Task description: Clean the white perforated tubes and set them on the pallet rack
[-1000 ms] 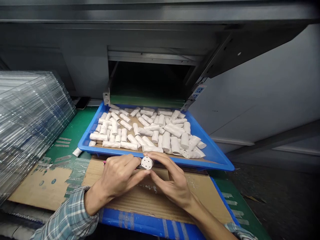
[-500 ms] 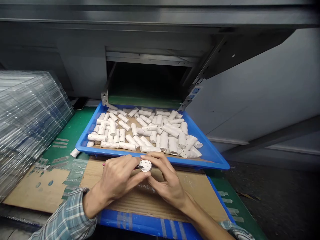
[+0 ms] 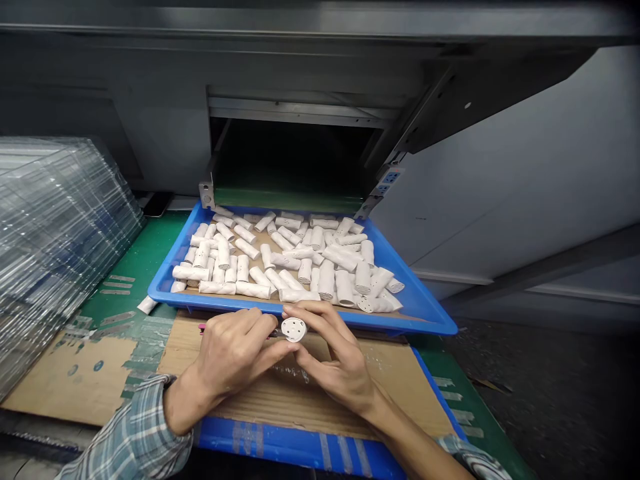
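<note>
Both hands meet over a sheet of cardboard [image 3: 330, 393] just in front of a blue tray [image 3: 425, 310]. My left hand [image 3: 235, 353] and my right hand [image 3: 333, 360] pinch one white cylinder [image 3: 293, 329] between their fingertips, its round end with small holes facing up. A thin tool with a pink end [image 3: 202, 327] pokes out from under my left hand, its tip at the cylinder. The tray holds several white cylinders [image 3: 280, 260] lying loose on a cardboard liner.
A dark machine opening [image 3: 295, 157] with a green belt sits behind the tray. A stack of clear plastic trays [image 3: 55, 233] fills the left. One loose white piece [image 3: 147, 305] lies on the green mat. Grey panels and floor lie to the right.
The hands and the cylinder stay together in nearly the same spot; the cylinder's holed end has tilted slightly. The view has shifted a little.
</note>
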Tool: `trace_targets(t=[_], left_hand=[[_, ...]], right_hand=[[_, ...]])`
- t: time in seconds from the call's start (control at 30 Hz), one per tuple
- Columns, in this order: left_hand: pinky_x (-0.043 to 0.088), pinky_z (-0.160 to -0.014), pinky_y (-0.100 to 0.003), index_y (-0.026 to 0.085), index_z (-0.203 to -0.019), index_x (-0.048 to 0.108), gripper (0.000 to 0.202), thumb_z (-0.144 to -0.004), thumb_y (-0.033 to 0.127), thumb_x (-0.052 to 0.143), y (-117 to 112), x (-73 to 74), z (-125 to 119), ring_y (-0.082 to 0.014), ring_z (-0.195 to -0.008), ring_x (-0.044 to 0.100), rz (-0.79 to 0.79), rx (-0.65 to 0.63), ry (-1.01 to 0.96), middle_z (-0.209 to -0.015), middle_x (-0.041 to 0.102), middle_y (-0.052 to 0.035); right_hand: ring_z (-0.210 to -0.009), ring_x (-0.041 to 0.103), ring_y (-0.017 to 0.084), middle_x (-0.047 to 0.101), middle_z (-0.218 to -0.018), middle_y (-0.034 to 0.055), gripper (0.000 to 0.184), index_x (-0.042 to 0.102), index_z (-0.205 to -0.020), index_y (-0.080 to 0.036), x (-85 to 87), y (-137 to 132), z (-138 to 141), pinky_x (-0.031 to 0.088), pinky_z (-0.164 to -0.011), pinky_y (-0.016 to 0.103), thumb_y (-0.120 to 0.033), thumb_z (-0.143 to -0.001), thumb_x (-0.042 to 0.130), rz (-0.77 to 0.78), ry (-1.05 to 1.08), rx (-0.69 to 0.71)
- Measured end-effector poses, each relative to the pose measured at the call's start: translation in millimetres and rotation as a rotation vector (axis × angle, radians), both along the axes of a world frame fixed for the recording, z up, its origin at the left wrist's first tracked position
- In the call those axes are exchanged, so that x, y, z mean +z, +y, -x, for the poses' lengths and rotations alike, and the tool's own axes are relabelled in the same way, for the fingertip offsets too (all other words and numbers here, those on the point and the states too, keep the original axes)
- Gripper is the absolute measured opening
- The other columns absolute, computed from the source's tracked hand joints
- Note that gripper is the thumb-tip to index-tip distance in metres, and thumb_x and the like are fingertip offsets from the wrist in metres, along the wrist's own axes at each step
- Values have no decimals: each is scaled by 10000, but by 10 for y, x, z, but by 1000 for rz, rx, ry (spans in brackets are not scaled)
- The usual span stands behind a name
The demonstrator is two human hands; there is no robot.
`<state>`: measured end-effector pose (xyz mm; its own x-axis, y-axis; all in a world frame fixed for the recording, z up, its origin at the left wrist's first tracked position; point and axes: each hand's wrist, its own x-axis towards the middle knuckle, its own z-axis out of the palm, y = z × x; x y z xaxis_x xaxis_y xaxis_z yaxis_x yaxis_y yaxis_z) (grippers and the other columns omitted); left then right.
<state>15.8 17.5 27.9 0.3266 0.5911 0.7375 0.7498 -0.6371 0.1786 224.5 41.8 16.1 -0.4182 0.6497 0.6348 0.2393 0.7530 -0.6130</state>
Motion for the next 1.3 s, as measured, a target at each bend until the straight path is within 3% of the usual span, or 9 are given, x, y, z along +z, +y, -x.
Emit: trace_targets(t=[0.17,0.27,0.4,0.47,0.57,0.73,1.0,1.3], left_hand=[[556,-670,-262,134,-1253,617,248,-1110,327,556,-17,-14,-3,-148,-682,732,59,-117,-163,-931,803,-52],[569,-678,-252,138,-1305,600,251,-1099,278,568,-24,-4,3,-144,-701,719,83,-173,-229,-1013,810,-85],[592,-828,-292,132,-1370,590,285,-1101,187,513,-14,5,11,-184,-912,721,130,-191,-298,-1124,771,-123],[584,-849,-300,136,-1420,577,334,-1101,126,477,-3,-11,15,-186,-938,709,138,-201,-305,-1098,758,-113],[559,-754,-277,143,-1481,552,390,-1098,100,486,5,-49,23,-165,-815,679,115,-221,-269,-1008,747,-82],[497,-653,-284,130,-1491,560,388,-1128,235,471,-20,-53,37,-170,-729,598,140,-182,-205,-891,664,-51],[490,-675,-279,157,-1466,591,369,-1109,175,497,-32,-46,2,-173,-773,584,153,-229,-211,-887,626,-41],[506,-678,-268,174,-1469,597,389,-1086,145,534,-43,-20,-1,-164,-764,595,116,-182,-139,-878,621,-31]], right_hand=[[-1270,695,248,711,-1352,86,537,614,-1483,-295,-26,18,-6,594,-1111,379,-101,-985,664,31,46,58],[-1333,678,237,719,-1419,68,562,574,-1521,-300,-68,18,-15,552,-1171,376,-90,-1005,639,61,67,95],[-1311,680,224,732,-1382,62,507,612,-1460,-304,-115,20,-9,547,-1166,376,-81,-1008,668,96,160,72],[-1267,686,230,739,-1320,67,464,638,-1403,-298,-119,24,0,561,-1133,389,-86,-995,695,90,211,39],[-1231,674,227,715,-1270,69,444,653,-1369,-293,-104,24,1,555,-1107,375,-90,-979,719,55,222,-2],[-1224,644,217,664,-1266,70,477,647,-1377,-287,-65,10,-20,535,-1082,341,-52,-967,712,0,173,-40],[-1139,633,215,638,-1181,54,455,632,-1307,-258,-73,28,11,537,-1019,333,-11,-935,719,-68,174,-91],[-1002,619,212,631,-1084,38,439,608,-1237,-227,-5,24,31,531,-921,337,38,-903,710,-221,119,-171]])
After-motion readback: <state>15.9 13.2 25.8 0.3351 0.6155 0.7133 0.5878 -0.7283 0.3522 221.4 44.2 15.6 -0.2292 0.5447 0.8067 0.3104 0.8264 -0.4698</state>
